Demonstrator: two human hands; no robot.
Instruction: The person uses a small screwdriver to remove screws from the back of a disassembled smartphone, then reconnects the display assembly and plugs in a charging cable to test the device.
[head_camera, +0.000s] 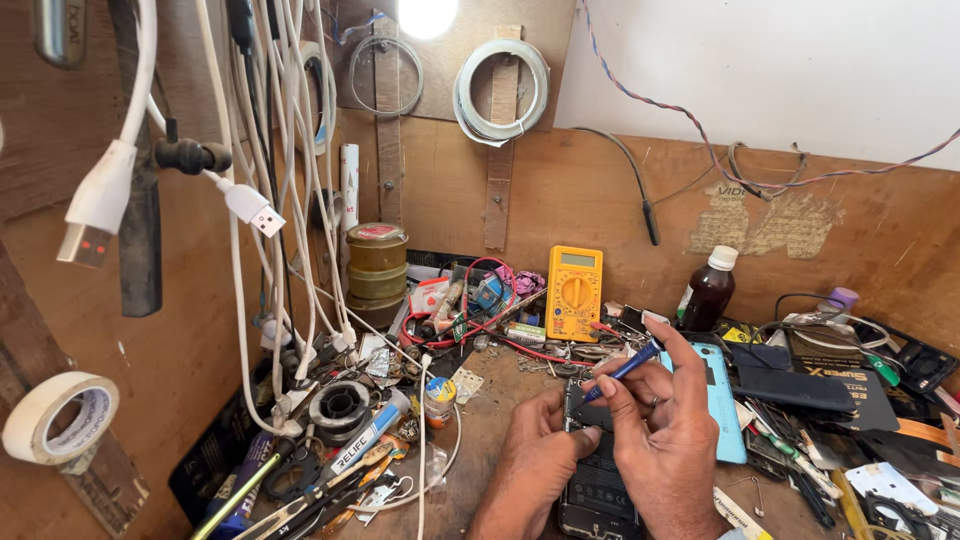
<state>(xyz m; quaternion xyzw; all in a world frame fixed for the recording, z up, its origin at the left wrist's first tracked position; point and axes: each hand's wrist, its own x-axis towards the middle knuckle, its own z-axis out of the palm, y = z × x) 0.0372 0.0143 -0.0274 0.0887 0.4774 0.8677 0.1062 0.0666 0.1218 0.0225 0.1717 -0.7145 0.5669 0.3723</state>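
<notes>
White cables (270, 200) hang at the far left above a solder spool (339, 405) on the cluttered desk (490, 410). The left hand (538, 455) curls, fingers closed on the left edge of an opened phone (597, 480) lying flat at the desk's front centre. The right hand (660, 440) arches over the phone's top, fingers pinched together on a blue screwdriver (625, 367) angled down into it. A yellow multimeter (574, 292) stands behind; a light-blue phone cover (722, 400) lies just right.

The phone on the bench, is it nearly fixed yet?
Not yet. The phone already lies open with its back off and insides showing. The right hand works a blue screwdriver at its top end while the left hand steadies it. Closing it up looks left; a blue cover lies beside it.
</notes>
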